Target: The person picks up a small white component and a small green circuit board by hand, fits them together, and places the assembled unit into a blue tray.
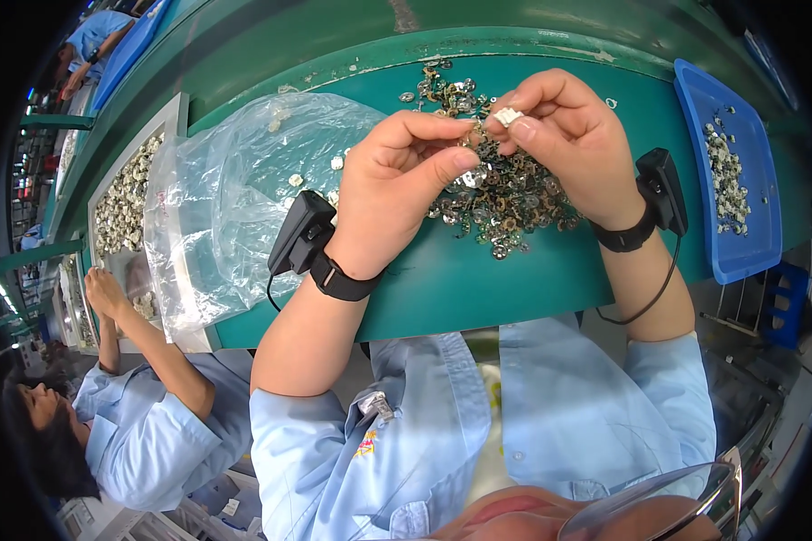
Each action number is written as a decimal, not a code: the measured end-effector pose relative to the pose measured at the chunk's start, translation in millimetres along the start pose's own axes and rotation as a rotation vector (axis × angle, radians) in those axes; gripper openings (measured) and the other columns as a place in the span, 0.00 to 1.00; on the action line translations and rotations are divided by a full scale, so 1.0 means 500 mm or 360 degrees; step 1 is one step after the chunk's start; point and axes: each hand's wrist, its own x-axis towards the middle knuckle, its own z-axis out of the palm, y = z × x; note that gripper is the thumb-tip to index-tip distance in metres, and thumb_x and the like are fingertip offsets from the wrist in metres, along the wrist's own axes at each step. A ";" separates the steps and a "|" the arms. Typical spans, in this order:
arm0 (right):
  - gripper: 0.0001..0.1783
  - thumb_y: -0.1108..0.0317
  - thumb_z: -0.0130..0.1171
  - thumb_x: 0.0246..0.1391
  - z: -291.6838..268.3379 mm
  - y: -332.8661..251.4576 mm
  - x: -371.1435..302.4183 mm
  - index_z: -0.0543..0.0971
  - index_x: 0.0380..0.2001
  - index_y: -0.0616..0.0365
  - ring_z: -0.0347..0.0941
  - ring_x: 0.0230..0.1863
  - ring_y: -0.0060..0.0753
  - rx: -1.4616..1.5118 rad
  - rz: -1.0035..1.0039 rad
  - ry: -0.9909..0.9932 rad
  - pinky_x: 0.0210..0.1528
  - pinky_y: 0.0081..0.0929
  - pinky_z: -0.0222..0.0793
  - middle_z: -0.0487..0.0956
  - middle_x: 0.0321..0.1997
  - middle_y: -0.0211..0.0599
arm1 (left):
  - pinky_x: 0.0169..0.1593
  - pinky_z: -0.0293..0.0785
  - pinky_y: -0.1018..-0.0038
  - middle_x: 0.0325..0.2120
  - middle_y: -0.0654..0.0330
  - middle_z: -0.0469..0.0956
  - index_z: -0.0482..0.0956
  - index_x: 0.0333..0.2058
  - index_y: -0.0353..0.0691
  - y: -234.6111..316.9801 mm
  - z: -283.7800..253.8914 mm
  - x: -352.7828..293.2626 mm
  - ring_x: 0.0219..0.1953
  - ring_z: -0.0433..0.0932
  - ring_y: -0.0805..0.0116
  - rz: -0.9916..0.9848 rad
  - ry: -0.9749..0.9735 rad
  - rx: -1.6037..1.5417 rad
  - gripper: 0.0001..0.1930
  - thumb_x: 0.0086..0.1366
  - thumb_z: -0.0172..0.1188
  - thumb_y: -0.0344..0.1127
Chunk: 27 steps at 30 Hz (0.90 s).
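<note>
Above the green bench, my right hand pinches a small white plastic part between thumb and fingertips. My left hand is close beside it, thumb and fingers curled toward each other; whatever is at its fingertips is too small to make out against the metal behind. Below and behind both hands spreads a loose pile of small metal parts, silver and brass coloured. A few white plastic pieces lie to the left of my left hand. Each of my wrists wears a black strap with a small black device.
A clear plastic bag covers the bench's left side. Beyond it, a light-rimmed tray holds many white parts, where a co-worker's hand reaches in. At right, a blue tray holds more white parts. A green ledge borders the back.
</note>
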 end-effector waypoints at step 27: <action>0.14 0.79 0.58 0.45 0.010 0.016 0.002 0.76 0.39 0.63 0.71 0.41 0.33 -0.0885 -0.0619 -0.0158 0.42 0.25 0.67 0.76 0.40 0.39 | 0.42 0.74 0.80 0.33 0.57 0.76 0.74 0.34 0.31 -0.010 -0.006 -0.004 0.36 0.76 0.72 0.0058 -0.0025 -0.0101 0.08 0.54 0.57 0.19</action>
